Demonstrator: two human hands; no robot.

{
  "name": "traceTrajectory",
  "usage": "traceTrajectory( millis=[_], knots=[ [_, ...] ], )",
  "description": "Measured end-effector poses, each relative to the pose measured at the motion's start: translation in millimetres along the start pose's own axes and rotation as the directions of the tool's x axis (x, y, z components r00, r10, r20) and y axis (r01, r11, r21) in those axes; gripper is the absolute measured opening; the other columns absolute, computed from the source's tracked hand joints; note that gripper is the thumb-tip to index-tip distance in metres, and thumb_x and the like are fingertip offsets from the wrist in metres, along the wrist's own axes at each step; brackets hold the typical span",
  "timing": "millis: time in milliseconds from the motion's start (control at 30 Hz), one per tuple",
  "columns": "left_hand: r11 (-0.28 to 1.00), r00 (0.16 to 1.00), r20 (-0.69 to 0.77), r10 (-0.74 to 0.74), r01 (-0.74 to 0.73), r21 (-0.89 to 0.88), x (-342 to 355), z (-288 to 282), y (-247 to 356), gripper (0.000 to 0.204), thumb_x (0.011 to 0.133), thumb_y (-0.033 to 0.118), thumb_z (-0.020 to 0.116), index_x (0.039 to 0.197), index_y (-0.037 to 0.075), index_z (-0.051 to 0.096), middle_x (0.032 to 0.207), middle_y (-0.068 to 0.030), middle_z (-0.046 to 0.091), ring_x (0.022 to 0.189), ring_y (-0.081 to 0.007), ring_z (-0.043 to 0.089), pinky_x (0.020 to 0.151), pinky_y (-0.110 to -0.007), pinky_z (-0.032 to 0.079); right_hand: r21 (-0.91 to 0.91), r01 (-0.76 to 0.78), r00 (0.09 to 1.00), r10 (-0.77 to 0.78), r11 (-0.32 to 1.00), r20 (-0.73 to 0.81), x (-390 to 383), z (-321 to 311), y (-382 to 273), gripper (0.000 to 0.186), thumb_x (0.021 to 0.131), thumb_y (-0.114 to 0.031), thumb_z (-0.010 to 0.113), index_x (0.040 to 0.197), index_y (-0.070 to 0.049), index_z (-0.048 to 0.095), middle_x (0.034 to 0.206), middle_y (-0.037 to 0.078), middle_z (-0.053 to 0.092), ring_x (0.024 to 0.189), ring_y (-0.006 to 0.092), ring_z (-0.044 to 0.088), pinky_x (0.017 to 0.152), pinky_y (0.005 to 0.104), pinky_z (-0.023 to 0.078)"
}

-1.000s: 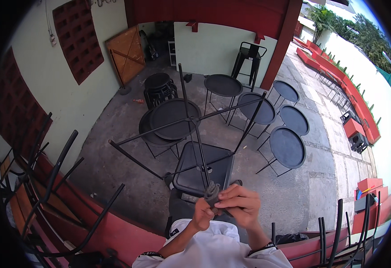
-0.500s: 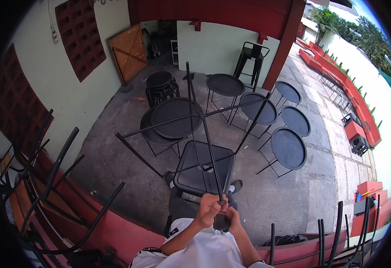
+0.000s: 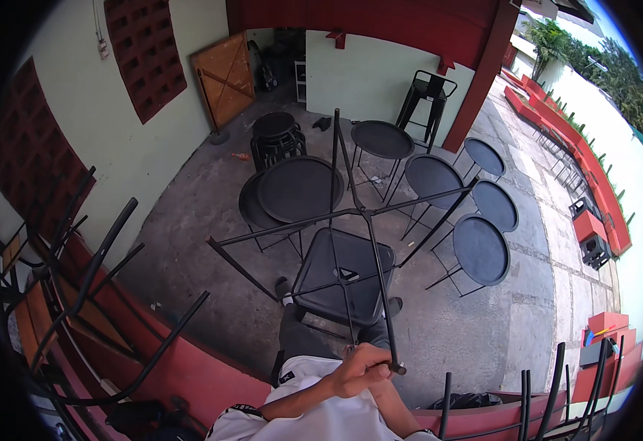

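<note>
A thin black metal leg frame (image 3: 362, 211) with crossed bars stands up in front of me, its legs spread outward. My left hand (image 3: 365, 370) is closed at the near end of one leg, by its capped tip. Behind it, my right hand (image 3: 374, 335) is mostly hidden, so its grip does not show; a lower bar of the frame runs down towards it. Under the frame, between my feet, is a black square top (image 3: 314, 283) with rounded corners and a cut-out in its middle.
Round black tray tables stand ahead and to the right, one table (image 3: 481, 250) nearest. Beyond them are stacked black stools (image 3: 274, 132) and a tall black chair (image 3: 428, 103). Upturned chair legs (image 3: 101, 257) rise at my left, more chair legs (image 3: 557, 389) at lower right.
My left hand and the near leg tip have moved right and down, towards me. The frame has swung right with them. My right hand has become more covered by the left.
</note>
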State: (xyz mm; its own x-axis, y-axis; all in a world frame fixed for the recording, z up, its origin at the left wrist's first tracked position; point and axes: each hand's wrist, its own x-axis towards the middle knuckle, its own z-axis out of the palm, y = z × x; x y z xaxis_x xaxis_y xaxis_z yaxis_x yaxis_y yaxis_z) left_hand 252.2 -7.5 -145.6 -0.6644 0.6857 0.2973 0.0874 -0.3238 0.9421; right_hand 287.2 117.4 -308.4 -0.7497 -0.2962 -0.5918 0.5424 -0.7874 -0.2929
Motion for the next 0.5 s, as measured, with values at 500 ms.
traceTrajectory(
  millis=[500],
  knots=[
    [0.423,0.897,-0.060,0.438,-0.147,0.894,132,-85,136,0.033,0.081,0.013,0.061,0.110,-0.001,0.053,0.114,-0.0205,0.054,0.107,-0.0318,0.054,0.093,-0.038,0.042,0.203,-0.256,0.965,0.238,0.945,0.110,12,-23,5,0.021,0.089,-0.025,0.052,0.083,-0.005,0.058,0.079,0.010,0.062,0.066,0.0227,0.057,0.057,0.0330,0.046]
  ],
)
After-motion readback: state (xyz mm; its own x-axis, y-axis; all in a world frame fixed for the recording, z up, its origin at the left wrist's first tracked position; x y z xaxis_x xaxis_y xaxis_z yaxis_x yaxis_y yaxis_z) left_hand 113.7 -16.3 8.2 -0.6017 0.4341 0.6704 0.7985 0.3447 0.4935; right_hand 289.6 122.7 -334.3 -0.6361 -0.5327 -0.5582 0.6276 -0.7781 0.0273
